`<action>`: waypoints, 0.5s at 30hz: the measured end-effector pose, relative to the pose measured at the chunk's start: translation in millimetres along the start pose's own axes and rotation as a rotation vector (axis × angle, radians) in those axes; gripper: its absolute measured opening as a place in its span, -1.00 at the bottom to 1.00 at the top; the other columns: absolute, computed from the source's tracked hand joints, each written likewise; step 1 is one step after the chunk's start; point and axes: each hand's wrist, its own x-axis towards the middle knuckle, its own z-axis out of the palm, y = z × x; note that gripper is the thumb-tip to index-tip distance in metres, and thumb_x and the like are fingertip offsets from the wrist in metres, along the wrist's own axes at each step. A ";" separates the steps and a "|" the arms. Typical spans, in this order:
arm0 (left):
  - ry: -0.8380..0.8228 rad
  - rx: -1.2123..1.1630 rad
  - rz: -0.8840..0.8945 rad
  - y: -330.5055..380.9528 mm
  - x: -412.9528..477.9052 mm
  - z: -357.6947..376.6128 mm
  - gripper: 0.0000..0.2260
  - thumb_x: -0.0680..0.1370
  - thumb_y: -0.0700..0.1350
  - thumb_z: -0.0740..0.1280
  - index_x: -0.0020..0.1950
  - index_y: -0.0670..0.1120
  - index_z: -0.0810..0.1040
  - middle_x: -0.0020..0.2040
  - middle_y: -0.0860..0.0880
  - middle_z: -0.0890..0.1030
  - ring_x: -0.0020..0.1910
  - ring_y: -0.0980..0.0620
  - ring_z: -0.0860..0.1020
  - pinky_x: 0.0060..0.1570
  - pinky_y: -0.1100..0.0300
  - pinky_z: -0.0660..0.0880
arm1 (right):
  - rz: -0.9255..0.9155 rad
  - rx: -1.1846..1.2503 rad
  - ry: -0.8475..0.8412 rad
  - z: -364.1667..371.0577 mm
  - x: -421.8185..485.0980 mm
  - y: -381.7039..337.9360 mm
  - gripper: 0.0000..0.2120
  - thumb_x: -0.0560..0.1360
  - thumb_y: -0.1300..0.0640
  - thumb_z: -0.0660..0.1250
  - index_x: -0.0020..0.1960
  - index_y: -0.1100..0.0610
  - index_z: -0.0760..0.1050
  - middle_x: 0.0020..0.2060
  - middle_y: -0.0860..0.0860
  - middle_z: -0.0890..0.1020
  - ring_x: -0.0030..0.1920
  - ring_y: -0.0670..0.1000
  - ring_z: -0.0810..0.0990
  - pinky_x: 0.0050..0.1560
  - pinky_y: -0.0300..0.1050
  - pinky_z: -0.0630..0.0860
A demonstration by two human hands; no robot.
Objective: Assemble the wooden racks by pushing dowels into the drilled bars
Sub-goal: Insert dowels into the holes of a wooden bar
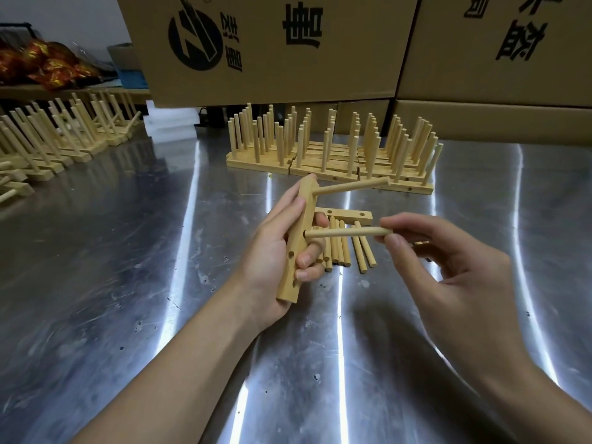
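Note:
My left hand [275, 251] grips a drilled wooden bar [296, 248], held nearly upright above the metal table. One dowel [350, 187] sticks out of the bar's top hole, pointing right. My right hand [445, 267] pinches a second dowel [347, 232] by its right end; its left tip sits at the mouth of the bar's second hole. Two lower holes in the bar are bare. Several loose dowels [339, 246] lie on the table just behind the bar, next to another drilled bar [346, 216] lying flat.
Finished racks [330, 155] stand in a row at the back of the steel table [128, 251], more racks [57, 136] at the far left. Large cardboard boxes [288, 43] wall off the back. Red-gold packets [48, 64] lie on a far-left shelf.

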 end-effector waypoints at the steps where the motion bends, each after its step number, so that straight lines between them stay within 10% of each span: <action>1: -0.002 0.028 0.003 -0.3 -0.2 -0.5 -0.64 0.76 -0.04 0.18 0.55 0.13 0.47 -0.13 -0.03 0.54 -0.49 0.15 0.29 -0.58 0.33 0.25 | 0.001 -0.001 0.002 -0.5 0.1 0.4 -0.81 0.60 0.13 0.45 0.19 -0.04 0.67 0.04 -0.14 0.75 -0.03 0.07 0.72 0.02 -0.02 0.63; 15: -0.044 0.137 -0.038 -4.8 -4.3 7.8 -0.66 0.78 0.00 0.14 0.54 0.20 0.45 -0.10 -0.06 0.54 -0.48 0.12 0.26 -0.55 0.31 0.22 | 0.082 -0.214 -0.312 1.0 -1.4 -2.1 -0.89 0.65 0.07 0.19 0.04 -0.09 0.48 -0.27 -0.08 0.55 -0.23 -0.01 0.54 -0.28 -0.22 0.37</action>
